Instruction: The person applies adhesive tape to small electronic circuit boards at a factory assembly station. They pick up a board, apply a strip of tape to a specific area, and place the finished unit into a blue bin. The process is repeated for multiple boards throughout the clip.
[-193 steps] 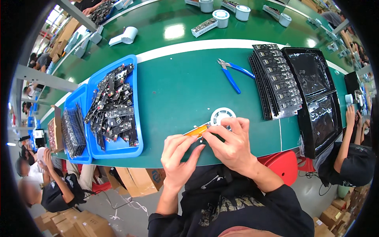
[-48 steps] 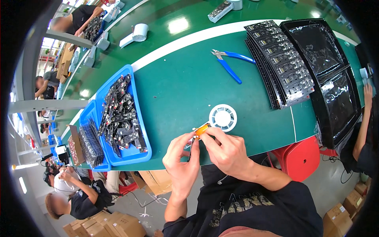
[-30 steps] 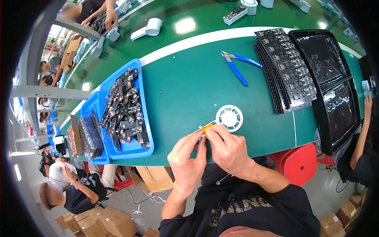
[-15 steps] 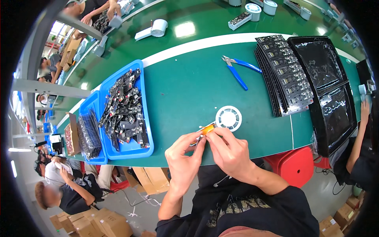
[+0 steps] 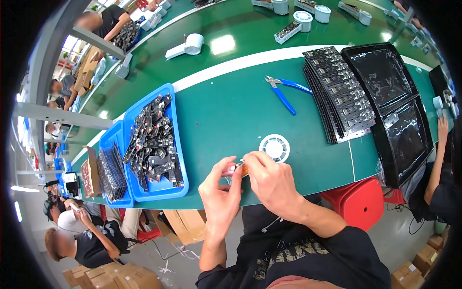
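Observation:
Near the front edge of the green table, both my hands meet over a small part with an orange face [image 5: 245,170] and a dark, pale-edged end. My left hand [image 5: 219,192] pinches its left end between thumb and fingers. My right hand [image 5: 273,182] closes over its right side, its fingertips hiding most of it, so its exact kind does not show. Just beyond my right fingers lies a white round spoked housing [image 5: 275,148], flat on the table. Blue-handled cutting pliers [image 5: 284,98] rest farther off, jaws pointing away to the left.
Left of my hands, a blue tray [image 5: 183,190] holds many small dark circuit boards; another blue tray [image 5: 126,202] holds bagged ones. At right stand stacked circuit panels [image 5: 339,91] beside a black tray [image 5: 358,48]. A red stool [image 5: 356,204] sits below the table. Other people work around.
Both hands have drawn slightly left and nearer to me with the orange-faced part. My right hand now covers more of it. The view has shifted a little.

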